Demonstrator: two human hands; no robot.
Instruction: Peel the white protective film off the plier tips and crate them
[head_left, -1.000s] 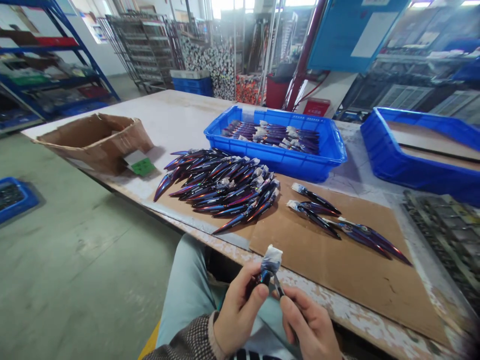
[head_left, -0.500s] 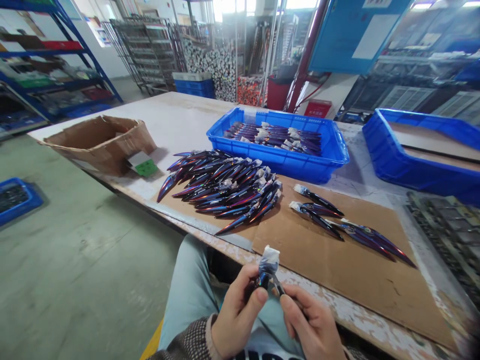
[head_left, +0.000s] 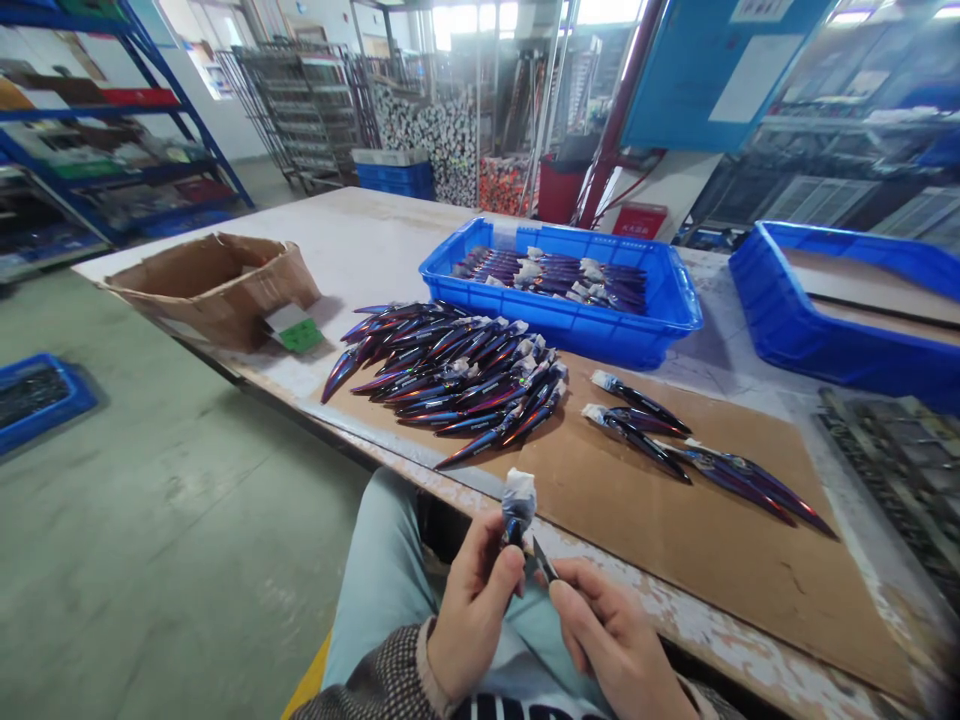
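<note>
My left hand (head_left: 476,590) is closed around a dark, glossy tapered piece (head_left: 514,530) whose upper end is wrapped in whitish tape (head_left: 520,492). Most of the piece's body is hidden by the fingers. In my right hand (head_left: 607,620) is a small knife (head_left: 544,560), its pointed blade angled up and left, a little apart from the piece. A heap of similar tapered pieces (head_left: 465,385), shining blue, purple and orange, lies ahead on the table. Several more lie on the cardboard sheet (head_left: 675,550) to the right, some with taped ends.
Behind the heap stands a blue crate (head_left: 555,320) with rows of the same pieces. An open cardboard box (head_left: 217,300) with a green label (head_left: 300,335) is at the left. Another blue crate (head_left: 840,340) and a metal rack-like object (head_left: 892,480) are at the right.
The knife blade has moved away from the held piece, leaving a small gap. My left hand has risen slightly and shifted left with the piece.
</note>
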